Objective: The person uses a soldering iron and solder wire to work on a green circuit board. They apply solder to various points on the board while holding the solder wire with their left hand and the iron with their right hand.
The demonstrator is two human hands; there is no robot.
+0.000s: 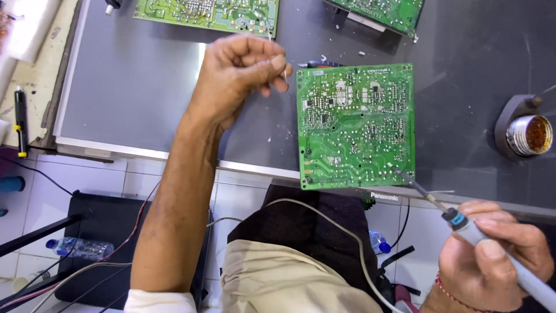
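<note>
A person is sitting at a dark grey worktop (pixel 145 98), seen from above. A green circuit board (pixel 355 124) is lying solder side up near the front edge of the worktop, between the two hands.

The right hand (pixel 492 255) is gripping a soldering iron (pixel 463 223) like a pen, fingers closed around its pale handle. The iron's thin tip is pointing up and left, and is touching or nearly touching the board's lower right corner; exact contact is too fine to tell.

The left hand (pixel 240 72) is hovering above the worktop, just left of the board's top edge. Its thumb and fingers are pinching a thin piece of what looks like solder wire (pixel 286 73), held clear of the board.

A tip-cleaner pot (pixel 526 134) with brass wool is sitting at the right. Two more green boards (pixel 208 14) are lying along the far edge.

This appears to be soldering work at the board's lower right corner, with the joint being heated. As a judgement, the next move is calling for the left hand to be bringing the wire down across the board to the tip, while the iron is staying steady on the joint.
</note>
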